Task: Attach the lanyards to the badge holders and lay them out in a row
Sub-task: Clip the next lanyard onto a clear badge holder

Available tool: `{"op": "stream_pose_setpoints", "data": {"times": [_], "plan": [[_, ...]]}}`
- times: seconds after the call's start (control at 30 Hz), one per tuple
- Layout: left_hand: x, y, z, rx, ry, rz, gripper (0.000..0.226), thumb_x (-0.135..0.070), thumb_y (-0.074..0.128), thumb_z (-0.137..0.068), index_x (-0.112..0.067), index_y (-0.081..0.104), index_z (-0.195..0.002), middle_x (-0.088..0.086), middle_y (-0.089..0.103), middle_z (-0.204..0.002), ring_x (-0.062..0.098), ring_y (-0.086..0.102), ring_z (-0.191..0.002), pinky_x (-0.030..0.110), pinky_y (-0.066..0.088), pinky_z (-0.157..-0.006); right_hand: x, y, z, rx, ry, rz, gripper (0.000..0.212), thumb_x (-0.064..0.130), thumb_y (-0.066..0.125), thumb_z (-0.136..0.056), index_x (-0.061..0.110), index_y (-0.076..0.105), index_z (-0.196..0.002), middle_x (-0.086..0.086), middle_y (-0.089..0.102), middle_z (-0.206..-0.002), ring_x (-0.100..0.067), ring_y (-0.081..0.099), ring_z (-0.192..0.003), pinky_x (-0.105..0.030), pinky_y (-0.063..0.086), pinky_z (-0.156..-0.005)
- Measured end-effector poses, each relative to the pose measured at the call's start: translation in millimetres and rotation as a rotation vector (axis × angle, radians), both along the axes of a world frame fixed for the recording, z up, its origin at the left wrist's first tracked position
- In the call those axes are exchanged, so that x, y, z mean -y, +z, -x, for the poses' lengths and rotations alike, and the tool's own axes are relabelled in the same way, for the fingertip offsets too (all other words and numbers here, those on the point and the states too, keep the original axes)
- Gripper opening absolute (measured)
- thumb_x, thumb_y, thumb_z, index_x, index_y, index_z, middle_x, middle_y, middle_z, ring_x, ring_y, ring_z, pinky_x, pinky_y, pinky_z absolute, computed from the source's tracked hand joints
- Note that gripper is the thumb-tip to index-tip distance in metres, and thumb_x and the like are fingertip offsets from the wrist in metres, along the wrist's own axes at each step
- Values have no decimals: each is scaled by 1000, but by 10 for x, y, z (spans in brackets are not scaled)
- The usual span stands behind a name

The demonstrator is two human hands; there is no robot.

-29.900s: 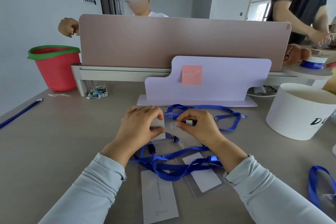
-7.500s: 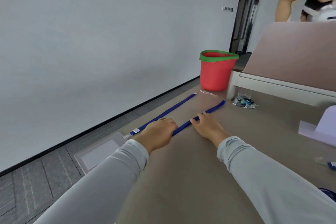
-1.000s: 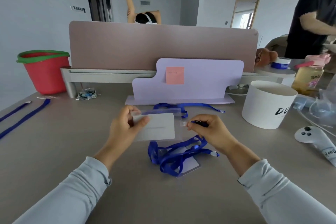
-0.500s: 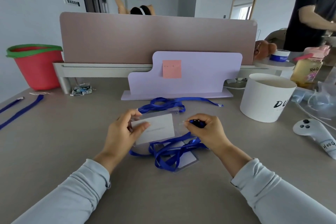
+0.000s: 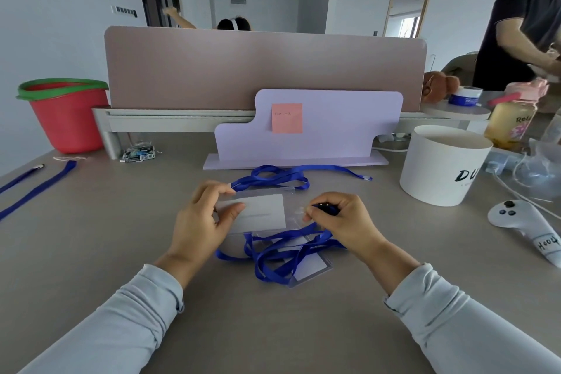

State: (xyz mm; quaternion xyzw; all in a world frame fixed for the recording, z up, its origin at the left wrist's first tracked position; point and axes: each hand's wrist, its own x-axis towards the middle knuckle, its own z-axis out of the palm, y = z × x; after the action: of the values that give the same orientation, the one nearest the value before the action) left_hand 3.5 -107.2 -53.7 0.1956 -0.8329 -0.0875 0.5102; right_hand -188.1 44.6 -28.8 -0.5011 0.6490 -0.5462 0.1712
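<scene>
Your left hand [image 5: 203, 222] grips a clear badge holder [image 5: 258, 212] by its left short edge, with the thumb on the front of the white card insert and the fingers curled behind. The holder sits sideways just above the desk [image 5: 91, 237], between your two hands. Your right hand [image 5: 343, 222] pinches the black clip [image 5: 326, 208] of a blue lanyard [image 5: 282, 255] between thumb and forefinger, right at the holder's right end where the clear tab is. Whether the clip has caught the slot cannot be told from here.

That lanyard trails down from your right hand into a loose tangle on the desk below the holder. It lies over a second badge holder [image 5: 312, 267] that is flat on the desk. Another loose lanyard [image 5: 273, 176] is looped just beyond your hands, in front of the lilac board [image 5: 318, 127] with its pink sticky note [image 5: 287, 118].

At the far left of the desk two straight lanyards [image 5: 39, 188] lie side by side, near the red bucket [image 5: 66, 115]. To your right stand a white round box [image 5: 440, 167] and, nearer you, a white controller [image 5: 522, 228].
</scene>
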Motion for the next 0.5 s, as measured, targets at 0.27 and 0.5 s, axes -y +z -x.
{"op": "stream_pose_setpoints", "data": {"times": [0.27,0.5], "plan": [[48,23,4,154,25,384,11,-30,49,-89,-23,53,-97,-2,68,-79,20,63,-62,25,47,-55,-10,47,18,376,66,8,16,14,57,-88,17,69,-79,1,73,-75,-14,56,-58,-22,51,-54],[-117,58,40,320,-146,356,40,-37,38,-95,-16,67,-112,1,67,-110,17,66,-92,30,55,-77,12,66,-13,325,0,-78,10,4,65,-82,13,66,-84,-8,70,-86,-13,65,-71,-25,53,-66]]}}
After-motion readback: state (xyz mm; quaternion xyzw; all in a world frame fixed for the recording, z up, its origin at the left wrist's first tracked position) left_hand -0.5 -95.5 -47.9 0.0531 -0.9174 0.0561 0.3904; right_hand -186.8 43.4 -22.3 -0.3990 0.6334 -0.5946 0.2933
